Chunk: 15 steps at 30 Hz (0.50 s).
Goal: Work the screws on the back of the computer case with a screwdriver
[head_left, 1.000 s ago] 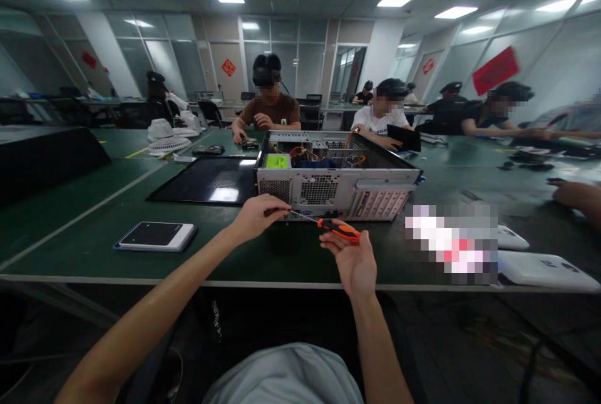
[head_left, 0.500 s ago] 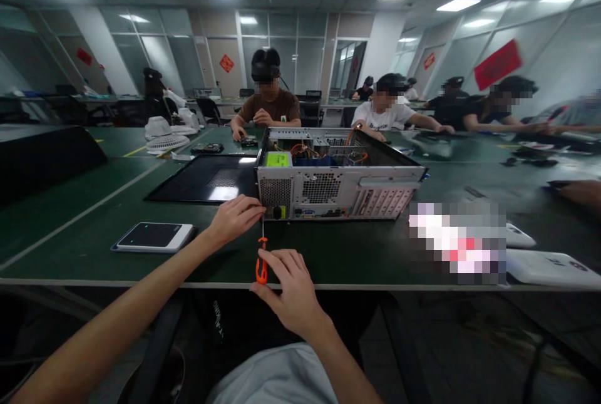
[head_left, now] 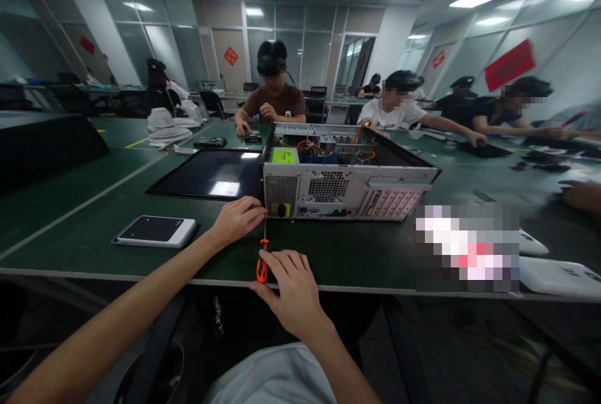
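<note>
An open grey computer case lies on the green table with its rear panel facing me. My right hand grips the orange handle of a screwdriver at the near table edge, the shaft pointing away toward the case's lower left corner. My left hand is pinched around the shaft's tip beside that corner.
The case's black side panel lies flat to the left of the case. A white-edged tablet rests at near left. White devices lie at right. Several other people work at the far side of the tables; another person's hand shows at right.
The screwdriver turned from lying crosswise in my open right palm to pointing at the case's left corner, my right hand closing on its handle. My left hand stayed pinched at the tip.
</note>
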Available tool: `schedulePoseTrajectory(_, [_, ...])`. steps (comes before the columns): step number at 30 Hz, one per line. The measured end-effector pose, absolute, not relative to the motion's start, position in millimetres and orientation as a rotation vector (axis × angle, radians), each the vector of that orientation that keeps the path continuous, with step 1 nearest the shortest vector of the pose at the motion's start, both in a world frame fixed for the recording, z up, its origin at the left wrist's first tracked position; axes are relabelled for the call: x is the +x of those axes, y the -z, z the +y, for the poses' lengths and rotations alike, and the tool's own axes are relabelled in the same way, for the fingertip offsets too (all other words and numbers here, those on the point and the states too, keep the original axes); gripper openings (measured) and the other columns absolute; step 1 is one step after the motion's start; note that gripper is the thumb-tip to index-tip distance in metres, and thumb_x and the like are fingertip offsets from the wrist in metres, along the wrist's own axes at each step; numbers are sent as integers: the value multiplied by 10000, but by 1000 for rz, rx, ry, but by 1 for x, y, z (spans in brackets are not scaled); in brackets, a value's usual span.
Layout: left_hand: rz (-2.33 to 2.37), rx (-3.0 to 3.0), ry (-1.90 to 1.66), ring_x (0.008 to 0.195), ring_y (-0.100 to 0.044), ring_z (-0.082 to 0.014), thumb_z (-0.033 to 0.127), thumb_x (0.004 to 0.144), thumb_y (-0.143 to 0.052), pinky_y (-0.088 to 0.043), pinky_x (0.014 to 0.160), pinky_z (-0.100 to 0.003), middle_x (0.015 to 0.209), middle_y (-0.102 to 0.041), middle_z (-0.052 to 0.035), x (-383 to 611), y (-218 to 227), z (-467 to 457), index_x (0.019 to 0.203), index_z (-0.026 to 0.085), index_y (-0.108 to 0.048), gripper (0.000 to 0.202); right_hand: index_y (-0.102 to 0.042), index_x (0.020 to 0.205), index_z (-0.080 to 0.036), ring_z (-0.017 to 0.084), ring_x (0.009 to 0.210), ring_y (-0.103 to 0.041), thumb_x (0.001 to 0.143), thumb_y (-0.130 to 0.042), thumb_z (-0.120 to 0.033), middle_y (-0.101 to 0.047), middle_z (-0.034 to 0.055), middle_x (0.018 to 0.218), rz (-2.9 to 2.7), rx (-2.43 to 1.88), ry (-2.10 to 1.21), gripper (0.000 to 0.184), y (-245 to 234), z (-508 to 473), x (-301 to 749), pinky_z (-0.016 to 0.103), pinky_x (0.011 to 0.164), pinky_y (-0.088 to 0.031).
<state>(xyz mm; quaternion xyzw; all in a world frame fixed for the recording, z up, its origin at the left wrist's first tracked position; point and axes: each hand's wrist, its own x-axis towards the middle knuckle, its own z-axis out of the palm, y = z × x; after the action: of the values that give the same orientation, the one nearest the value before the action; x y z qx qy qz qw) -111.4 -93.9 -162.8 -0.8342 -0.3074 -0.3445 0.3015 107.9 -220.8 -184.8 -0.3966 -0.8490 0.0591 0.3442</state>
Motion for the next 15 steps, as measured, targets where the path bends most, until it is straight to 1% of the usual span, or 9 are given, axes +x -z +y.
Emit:
schedulePoseTrajectory(2, [-870, -2210, 949, 797, -683, -152, 272, 1013, -570, -556, 687, -244, 928, -697, -59, -111, 164, -94, 952, 187, -725, 187, -604, 1366, -202, 280, 1144, -611, 964, -646, -516, -730, 102, 1245, -2196, -1032, -147, 512, 185, -221, 107, 437, 965, -461])
schedulePoseTrajectory(8, [-992, -2237, 1021, 799, -678, -165, 279, 965, -630, -548, 677, -252, 903, -679, -51, -109, 164, -95, 908, 180, -692, 130, -600, 1372, -209, 260, 1155, -619, 973, -655, -466, -728, 101, 1259, -2182, -1047, -160, 478, 186, -222, 106, 425, 983, -468])
schedulePoseTrajectory(15, [-1133, -2273, 1027, 737, -648, -150, 289, 928, -667, -516, 621, -248, 896, -657, -33, -107, 166, -95, 895, 186, -631, 114, -595, 1377, -211, 270, 1152, -630, 968, -660, -465, -727, 105, 1253, -2165, -1059, -184, 485, 185, -222, 105, 442, 972, -483])
